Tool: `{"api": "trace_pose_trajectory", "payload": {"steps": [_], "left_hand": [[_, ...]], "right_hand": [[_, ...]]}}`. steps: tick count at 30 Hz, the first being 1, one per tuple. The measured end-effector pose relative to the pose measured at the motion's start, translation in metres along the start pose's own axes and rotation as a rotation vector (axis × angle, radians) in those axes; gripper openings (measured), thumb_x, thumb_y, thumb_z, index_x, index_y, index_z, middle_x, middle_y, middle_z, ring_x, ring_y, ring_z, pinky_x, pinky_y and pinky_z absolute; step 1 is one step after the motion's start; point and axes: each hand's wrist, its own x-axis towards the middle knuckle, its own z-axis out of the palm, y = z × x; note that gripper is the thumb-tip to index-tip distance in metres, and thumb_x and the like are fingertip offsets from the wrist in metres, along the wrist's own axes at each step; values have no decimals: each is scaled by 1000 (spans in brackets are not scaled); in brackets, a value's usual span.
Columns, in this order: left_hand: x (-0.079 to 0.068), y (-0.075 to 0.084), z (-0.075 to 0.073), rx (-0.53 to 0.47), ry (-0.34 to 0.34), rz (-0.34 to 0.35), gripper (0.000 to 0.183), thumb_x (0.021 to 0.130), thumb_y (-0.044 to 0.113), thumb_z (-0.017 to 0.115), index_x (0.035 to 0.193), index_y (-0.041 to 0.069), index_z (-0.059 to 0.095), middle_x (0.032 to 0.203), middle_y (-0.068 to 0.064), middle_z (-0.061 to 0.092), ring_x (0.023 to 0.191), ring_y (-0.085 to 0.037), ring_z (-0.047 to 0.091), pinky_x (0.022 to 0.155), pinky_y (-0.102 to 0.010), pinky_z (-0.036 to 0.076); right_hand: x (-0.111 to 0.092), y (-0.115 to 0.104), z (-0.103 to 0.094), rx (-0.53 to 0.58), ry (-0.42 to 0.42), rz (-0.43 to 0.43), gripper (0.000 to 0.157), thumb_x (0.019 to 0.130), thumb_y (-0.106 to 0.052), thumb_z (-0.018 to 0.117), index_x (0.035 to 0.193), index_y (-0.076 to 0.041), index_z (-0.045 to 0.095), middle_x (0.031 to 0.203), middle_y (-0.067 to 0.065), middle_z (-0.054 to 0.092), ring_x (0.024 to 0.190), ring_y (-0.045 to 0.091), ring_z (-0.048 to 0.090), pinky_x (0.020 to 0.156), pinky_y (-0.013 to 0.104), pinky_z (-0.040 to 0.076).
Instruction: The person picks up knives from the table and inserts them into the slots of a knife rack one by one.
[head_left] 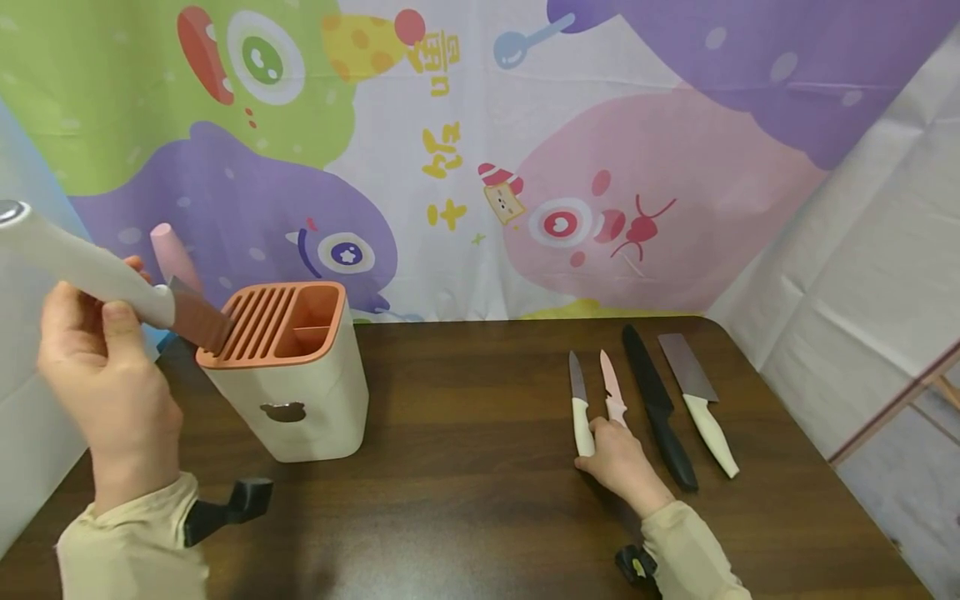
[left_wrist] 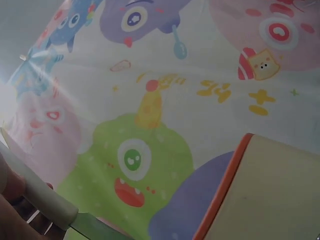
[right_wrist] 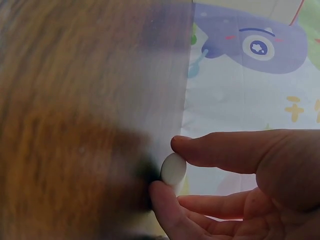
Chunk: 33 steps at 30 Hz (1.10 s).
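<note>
At the left of the head view, my left hand (head_left: 112,375) grips the white handle of a knife (head_left: 97,267) between thumb and fingers. Its blade slants down to the slots of a white knife block (head_left: 315,417) with an orange slotted top. The same handle (left_wrist: 50,200) shows in the left wrist view. On the right of the table, my right hand (head_left: 622,462) pinches the white handle of a small paring knife (head_left: 581,421), which lies blade away from me. The handle's end (right_wrist: 174,169) sits between thumb and finger in the right wrist view.
A pink handle (head_left: 176,258) rises at the block's back left. Right of my right hand lie a pink knife (head_left: 611,383), a long black knife (head_left: 660,408) and a white-handled cleaver (head_left: 697,392). A cartoon-printed cloth (head_left: 465,250) hangs behind the brown table (head_left: 465,500).
</note>
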Motion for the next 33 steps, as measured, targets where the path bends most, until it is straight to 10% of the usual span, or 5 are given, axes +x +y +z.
{"api": "trace_pose_trajectory", "payload": {"steps": [33], "left_hand": [[-4,-26,-18,170,-14,-104,27,88,-12,41,105,-8,62,99,-13,61,100,-24,54,87,-23,43]], "right_hand": [[-1,-2,-3,21,-22,7,49,69,-14,77,104,12,54,88,18,58,78,30,58,69,44,49]]}}
